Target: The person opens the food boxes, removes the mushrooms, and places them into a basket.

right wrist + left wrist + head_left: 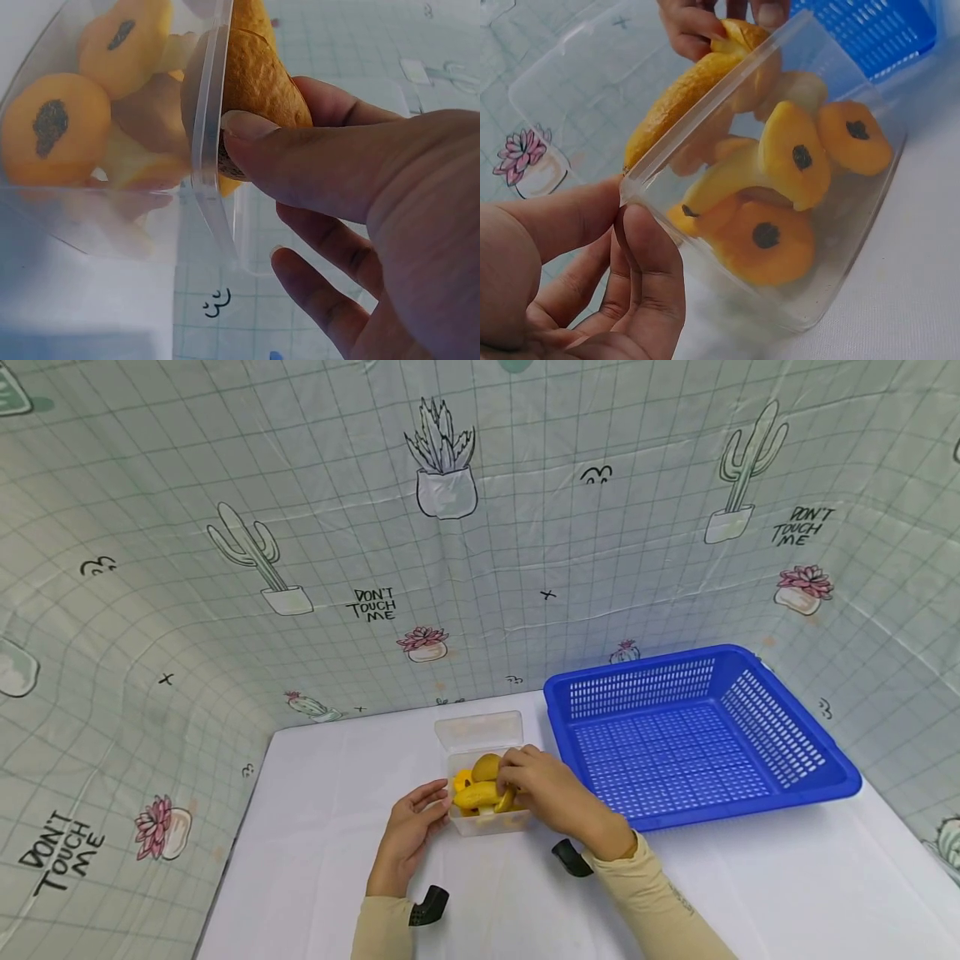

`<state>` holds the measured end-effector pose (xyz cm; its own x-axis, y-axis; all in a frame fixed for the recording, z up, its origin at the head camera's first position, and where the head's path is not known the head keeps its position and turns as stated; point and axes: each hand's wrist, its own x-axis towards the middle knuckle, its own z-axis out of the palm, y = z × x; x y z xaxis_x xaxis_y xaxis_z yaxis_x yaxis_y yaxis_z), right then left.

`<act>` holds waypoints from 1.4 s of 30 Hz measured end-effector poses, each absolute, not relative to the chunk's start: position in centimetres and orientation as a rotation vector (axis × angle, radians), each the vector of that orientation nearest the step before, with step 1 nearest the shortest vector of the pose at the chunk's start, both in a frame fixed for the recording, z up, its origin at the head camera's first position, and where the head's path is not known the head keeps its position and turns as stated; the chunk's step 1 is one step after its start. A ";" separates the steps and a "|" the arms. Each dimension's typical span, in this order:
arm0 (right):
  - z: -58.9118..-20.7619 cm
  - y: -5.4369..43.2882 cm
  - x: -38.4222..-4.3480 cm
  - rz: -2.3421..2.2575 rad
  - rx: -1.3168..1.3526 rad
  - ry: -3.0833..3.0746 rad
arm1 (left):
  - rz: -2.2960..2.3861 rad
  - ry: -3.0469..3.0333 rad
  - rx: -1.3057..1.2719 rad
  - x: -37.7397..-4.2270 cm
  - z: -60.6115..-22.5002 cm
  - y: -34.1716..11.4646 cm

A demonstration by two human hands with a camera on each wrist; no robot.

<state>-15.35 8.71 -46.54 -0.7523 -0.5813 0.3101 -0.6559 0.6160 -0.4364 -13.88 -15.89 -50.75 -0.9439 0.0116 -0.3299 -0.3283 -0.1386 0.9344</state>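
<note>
A clear plastic box [487, 827] stands on the white table with its lid [480, 729] tilted back. My left hand [411, 827] pinches the box's left rim between thumb and fingers. My right hand [551, 789] reaches over the right side and grips a yellow-brown banana-shaped piece [259, 82] at the rim, thumb pressed near its dark end. Inside lie orange papaya-like pieces [761, 244] with black seed patches. A long yellow piece [476, 795] lies across the top, before a rounded brownish-yellow piece [486, 767]. The right hand's fingertips are partly hidden in the head view.
A large blue slotted basket [697, 814] stands right of the box, close to my right forearm. The white table [322, 827] meets a grid-patterned cloth [480, 568] printed with cacti, at the back and sides. Black wrist mounts [430, 906] stick out from both sleeves.
</note>
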 end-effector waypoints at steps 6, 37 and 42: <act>-46.7 9.1 -15.3 0.876 1.056 -2.709 | 2.191 1.863 -0.359 -13.7 -50.7 -15.9; -44.6 16.3 -12.0 0.878 0.997 -2.417 | 2.078 2.051 -0.339 -13.9 -49.8 -15.5; -44.6 19.0 -11.2 0.764 0.963 -2.421 | 2.071 2.056 -0.341 -14.0 -49.8 -15.5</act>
